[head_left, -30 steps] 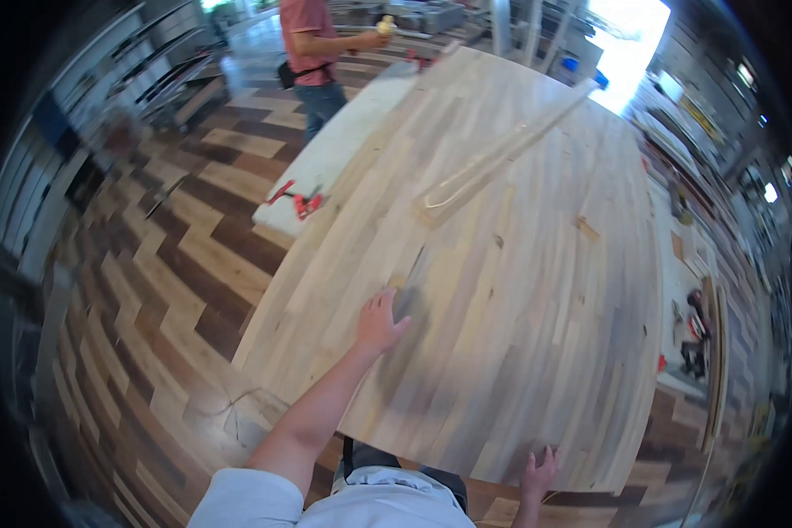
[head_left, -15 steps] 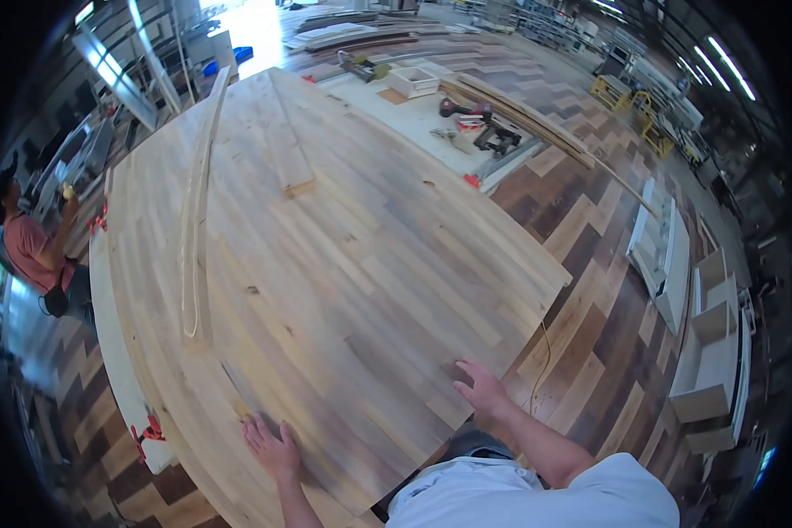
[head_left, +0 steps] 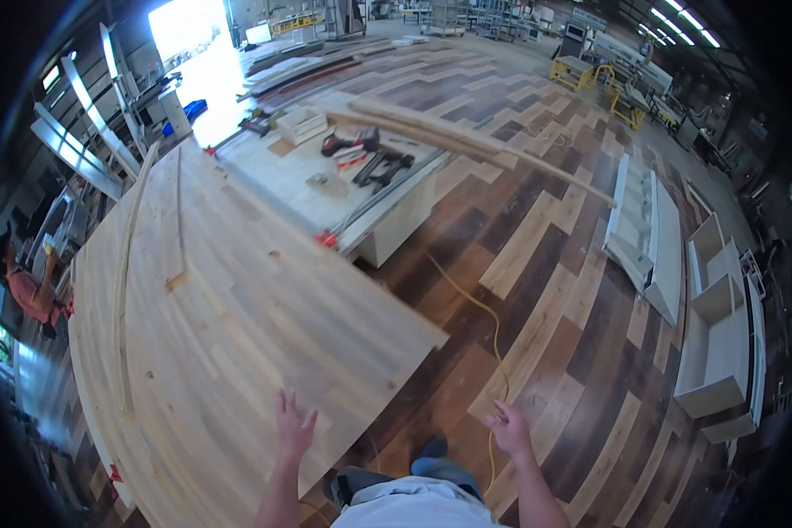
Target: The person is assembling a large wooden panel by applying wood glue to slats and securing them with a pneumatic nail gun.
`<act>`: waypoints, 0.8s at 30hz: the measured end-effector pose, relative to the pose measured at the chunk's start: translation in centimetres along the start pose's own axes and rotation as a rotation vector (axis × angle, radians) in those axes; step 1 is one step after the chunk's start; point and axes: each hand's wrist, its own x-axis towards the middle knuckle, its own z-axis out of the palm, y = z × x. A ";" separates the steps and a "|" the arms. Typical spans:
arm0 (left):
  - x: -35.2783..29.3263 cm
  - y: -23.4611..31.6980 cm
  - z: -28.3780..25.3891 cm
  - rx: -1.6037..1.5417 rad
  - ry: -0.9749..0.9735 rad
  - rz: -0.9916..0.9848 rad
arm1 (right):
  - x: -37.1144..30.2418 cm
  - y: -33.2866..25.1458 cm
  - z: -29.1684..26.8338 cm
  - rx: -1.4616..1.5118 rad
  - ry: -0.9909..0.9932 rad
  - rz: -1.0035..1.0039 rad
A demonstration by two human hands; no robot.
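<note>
A large pale wood panel (head_left: pixel 246 343) made of glued staves lies flat, reaching from close to my body far to the left. My left hand (head_left: pixel 296 424) is over its near right part with fingers spread and nothing in them; whether it touches the wood I cannot tell. Off the panel's right edge, my right hand (head_left: pixel 510 431) is in the air above the floor, fingers loosely bent and apart, holding nothing. A long thin wood strip (head_left: pixel 125 299) and a narrow board (head_left: pixel 177 280) rest on the panel.
Beyond the panel, a white-topped bench (head_left: pixel 277 180) carries a red-and-black cordless drill (head_left: pixel 352 143), a black power tool (head_left: pixel 384 172) and a white box (head_left: pixel 303 125). A red clamp (head_left: pixel 326 238) grips its edge. A yellow hose (head_left: pixel 466 295) crosses the plank-patterned floor. Another person (head_left: pixel 28 286) stands far left.
My view has swung to the right, so the panel sits further left. Both hands have come off their earlier places on the panel, and the right one is now beyond its edge.
</note>
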 end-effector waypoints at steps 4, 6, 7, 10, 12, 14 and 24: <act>2.7 6.9 7.2 0.299 -0.118 -0.240 | 5.5 4.1 -8.8 0.094 0.185 0.030; 3.1 7.9 8.5 0.423 0.004 -0.310 | 8.5 4.8 -11.3 0.113 0.181 0.066; 3.3 8.2 8.6 0.441 -0.015 -0.321 | 10.1 4.9 -12.1 0.140 0.185 0.114; 3.2 8.2 8.9 0.534 -0.001 -0.328 | 16.5 5.1 -12.8 0.167 0.081 0.129; 3.3 8.3 9.1 0.576 0.000 -0.334 | 21.5 3.9 -13.2 0.073 -0.002 0.088; 4.0 8.7 9.3 0.575 0.009 -0.420 | 26.5 1.8 -13.3 -0.120 -0.108 0.030; 22.6 18.0 15.6 0.043 0.645 -0.473 | 50.7 -3.2 -19.6 -0.233 -0.266 0.067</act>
